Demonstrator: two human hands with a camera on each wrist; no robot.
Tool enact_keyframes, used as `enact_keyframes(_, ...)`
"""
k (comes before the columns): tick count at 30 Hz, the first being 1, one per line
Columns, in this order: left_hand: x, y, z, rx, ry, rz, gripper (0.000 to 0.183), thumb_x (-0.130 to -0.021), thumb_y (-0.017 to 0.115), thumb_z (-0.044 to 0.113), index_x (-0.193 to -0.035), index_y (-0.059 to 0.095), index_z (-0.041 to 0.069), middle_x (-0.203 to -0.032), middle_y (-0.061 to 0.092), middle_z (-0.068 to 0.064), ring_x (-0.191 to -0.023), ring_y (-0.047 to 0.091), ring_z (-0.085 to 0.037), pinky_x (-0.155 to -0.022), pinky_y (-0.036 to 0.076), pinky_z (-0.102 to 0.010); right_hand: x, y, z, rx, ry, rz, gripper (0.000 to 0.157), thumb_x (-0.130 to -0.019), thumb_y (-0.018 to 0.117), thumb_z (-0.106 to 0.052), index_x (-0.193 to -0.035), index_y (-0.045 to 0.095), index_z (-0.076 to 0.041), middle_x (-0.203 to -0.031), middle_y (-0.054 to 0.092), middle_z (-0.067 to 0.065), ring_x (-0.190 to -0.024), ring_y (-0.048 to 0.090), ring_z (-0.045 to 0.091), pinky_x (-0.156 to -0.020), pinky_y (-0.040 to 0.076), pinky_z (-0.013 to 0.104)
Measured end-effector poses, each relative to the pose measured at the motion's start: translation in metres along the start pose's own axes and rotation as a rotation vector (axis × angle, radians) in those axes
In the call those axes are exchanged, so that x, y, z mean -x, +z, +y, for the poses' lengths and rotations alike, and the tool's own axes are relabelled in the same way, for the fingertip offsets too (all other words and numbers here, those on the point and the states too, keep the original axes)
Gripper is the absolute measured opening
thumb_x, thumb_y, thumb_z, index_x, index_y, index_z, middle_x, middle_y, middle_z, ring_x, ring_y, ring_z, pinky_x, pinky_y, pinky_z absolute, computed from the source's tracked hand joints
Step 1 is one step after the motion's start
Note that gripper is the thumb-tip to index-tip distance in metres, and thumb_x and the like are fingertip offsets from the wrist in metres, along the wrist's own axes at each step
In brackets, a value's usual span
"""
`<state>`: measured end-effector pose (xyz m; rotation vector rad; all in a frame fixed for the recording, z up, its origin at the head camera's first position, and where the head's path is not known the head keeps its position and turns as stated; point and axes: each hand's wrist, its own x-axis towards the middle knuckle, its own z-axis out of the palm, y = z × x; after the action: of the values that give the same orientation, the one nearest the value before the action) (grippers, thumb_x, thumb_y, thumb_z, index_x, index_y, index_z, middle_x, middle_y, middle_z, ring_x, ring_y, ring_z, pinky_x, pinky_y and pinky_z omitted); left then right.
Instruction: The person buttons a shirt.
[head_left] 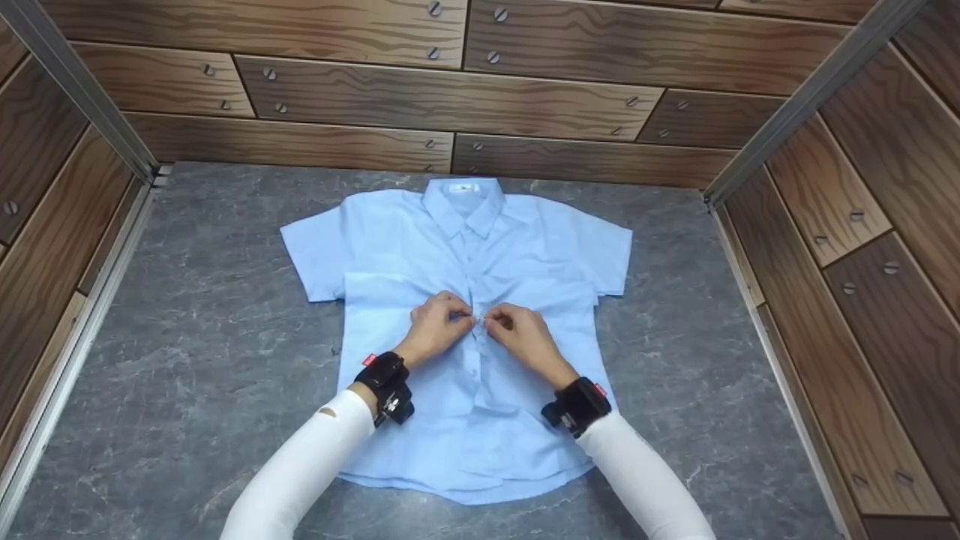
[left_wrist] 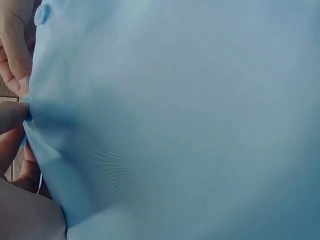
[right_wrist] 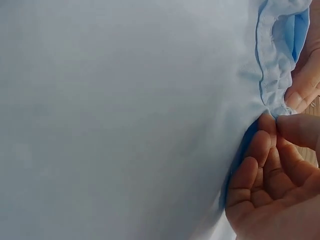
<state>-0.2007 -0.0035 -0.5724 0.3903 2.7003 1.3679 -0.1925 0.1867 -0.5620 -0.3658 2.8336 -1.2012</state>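
A light blue short-sleeved shirt (head_left: 465, 442) lies face up, collar away from me, its front strip running down the middle. Halfway down that strip my left hand (head_left: 437, 324) pinches the fabric between thumb and fingers. Just across from it, my right hand (head_left: 523, 335) pinches the strip too, the fingertips of both hands almost meeting. In the left wrist view a round button (left_wrist: 42, 15) sits on the shirt edge above the pinched spot. The right wrist view shows the puckered placket (right_wrist: 272, 60) and the right thumb pressed against a finger on the cloth.
Under the shirt is a grey marbled tabletop (head_left: 210, 360). Wood-patterned panels stand behind (head_left: 450, 97), at the left, and at the right (head_left: 847, 300), with metal rails along the corners. Each wrist wears a black camera strap (head_left: 577, 406) below a white sleeve (head_left: 645, 480).
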Motion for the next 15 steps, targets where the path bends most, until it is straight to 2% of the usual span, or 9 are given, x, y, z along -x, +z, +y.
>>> enact_keyframes(7,0.0007,-0.0018,-0.0008,0.000,0.021,-0.044,0.016,-0.090,0.065,0.023,-0.100,0.071,0.013,-0.108,0.061,-0.004,-0.107,0.055,-0.025,-0.096,0.031,-0.052,-0.0011,-0.0006,-0.0023,0.012,-0.005,0.000,0.007,-0.089,0.067,-0.021,-0.087,0.072,-0.017,-0.078,0.069,-0.006,-0.071,0.060,0.009,-0.067,0.048,0.026)
enact_keyframes(11,0.0008,-0.0018,-0.0007,0.025,0.013,-0.078,0.017,-0.091,0.062,0.023,-0.101,0.069,0.011,-0.111,0.059,-0.006,-0.111,0.051,-0.028,-0.097,0.028,-0.052,-0.0012,-0.0001,-0.0023,0.016,-0.006,-0.001,0.006,-0.089,0.067,-0.020,-0.086,0.072,-0.017,-0.078,0.069,-0.006,-0.071,0.060,0.009,-0.067,0.049,0.027)
enact_keyframes(15,0.0002,-0.0010,-0.0006,0.040,-0.005,-0.092,0.023,-0.089,0.062,0.029,-0.100,0.069,0.010,-0.112,0.058,-0.006,-0.113,0.049,-0.027,-0.098,0.026,-0.052,-0.0011,0.0004,-0.0026,0.018,-0.006,0.003,0.005,-0.088,0.067,-0.019,-0.087,0.072,-0.017,-0.078,0.069,-0.005,-0.071,0.060,0.009,-0.067,0.049,0.027)
